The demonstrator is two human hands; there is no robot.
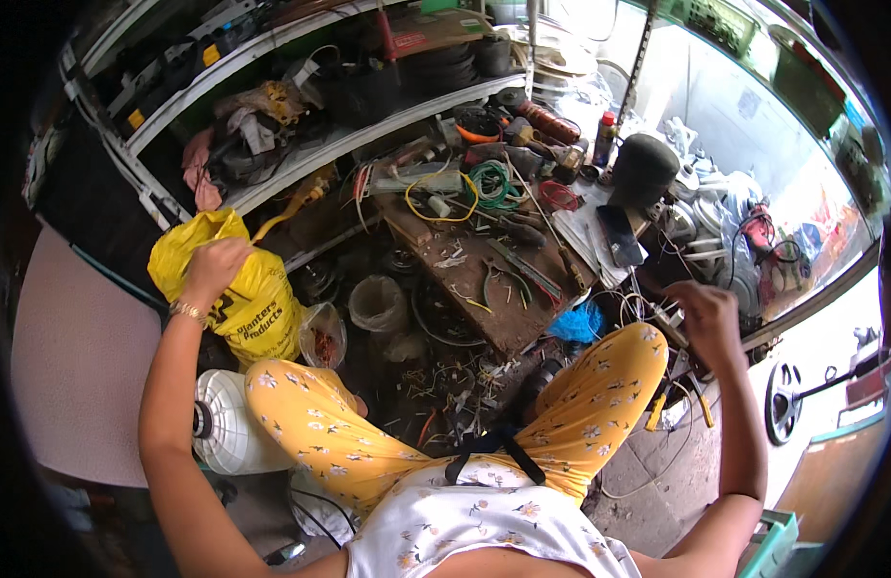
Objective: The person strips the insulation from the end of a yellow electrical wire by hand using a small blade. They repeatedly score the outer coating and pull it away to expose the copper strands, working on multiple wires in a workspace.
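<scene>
A yellow plastic bag [262, 323] with dark print stands to the left of my knees, its mouth partly open. My left hand [217, 267] is closed on the bag's upper edge. Out to the right, my right hand [704, 313] is raised beside a tangle of pale cables [648, 310], with its fingers bent together. Whether anything sits between those fingertips is too small to see. Between my hands is a low brown wooden worktop [440, 275]. Pliers [493, 279], a green wire coil [493, 183] and a yellow wire loop [443, 197] lie on it.
A clear bag with reddish scraps [323, 337], a bucket [376, 303] and a white round housing [228, 421] stand near my left leg. Wire bits [455, 385] litter the floor. A phone [619, 234] lies on papers, beside a dark rounded block [646, 169]. Shelves [320, 135] rise behind.
</scene>
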